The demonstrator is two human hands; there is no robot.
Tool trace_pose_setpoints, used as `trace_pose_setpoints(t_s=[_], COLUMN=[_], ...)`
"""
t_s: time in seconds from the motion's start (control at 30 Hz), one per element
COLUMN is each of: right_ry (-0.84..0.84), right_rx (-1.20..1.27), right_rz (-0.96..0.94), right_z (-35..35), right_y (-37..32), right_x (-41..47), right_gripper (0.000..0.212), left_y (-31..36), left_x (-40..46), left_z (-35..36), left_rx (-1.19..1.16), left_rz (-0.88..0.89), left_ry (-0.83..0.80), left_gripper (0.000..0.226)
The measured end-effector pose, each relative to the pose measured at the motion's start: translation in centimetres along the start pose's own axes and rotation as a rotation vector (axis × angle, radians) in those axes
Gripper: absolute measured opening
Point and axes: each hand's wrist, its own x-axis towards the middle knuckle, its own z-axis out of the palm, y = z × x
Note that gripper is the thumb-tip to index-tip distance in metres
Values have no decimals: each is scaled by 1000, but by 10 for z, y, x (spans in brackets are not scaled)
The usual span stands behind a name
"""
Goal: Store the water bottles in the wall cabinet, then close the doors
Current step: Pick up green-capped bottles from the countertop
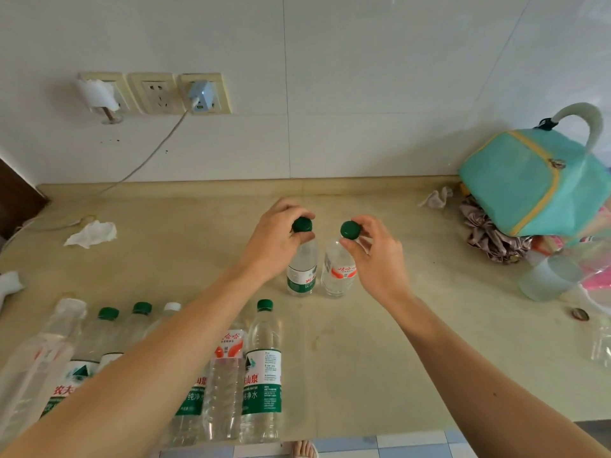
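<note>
Two bare forearms and hands, no sleeves in view

The left hand and right hand wear no gloves, rings, watch or bands; both forearms are uncovered right to the frame's edge, and a small dark mole marks the right forearm.

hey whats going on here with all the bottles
A person stands at a counter gripping two upright water bottles by their green caps: the left hand holds the green-label bottle, the right hand the red-label bottle. A row of bottles waits at the near edge. No cabinet is in view.
</note>
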Motion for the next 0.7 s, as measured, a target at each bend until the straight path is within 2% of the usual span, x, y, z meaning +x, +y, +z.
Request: trace_pose_setpoints(t_s=[0.23,0.37,0.47,0.57,0.7], right_ry=[-15,-105,-224,-330,-329], right_rx=[4,78,105,141,190], right_rz=[14,121,218,318,352], right_z=[3,5,10,19,30], right_y=[4,23,44,64,82], right_x=[1,-6,-10,-11,-11], right_gripper=[38,69,81,79,74], left_y=[-9,-26,-44,-61,-73], left_x=[0,-5,-13,-22,-28], left_z=[3,13,27,44,60], left_rx=[-15,-61,-130,-174,-225], left_rz=[-3,-90,-200,-294,-374], left_ry=[-39,-76,-94,-107,-91], left_gripper=[40,71,81,82,83])
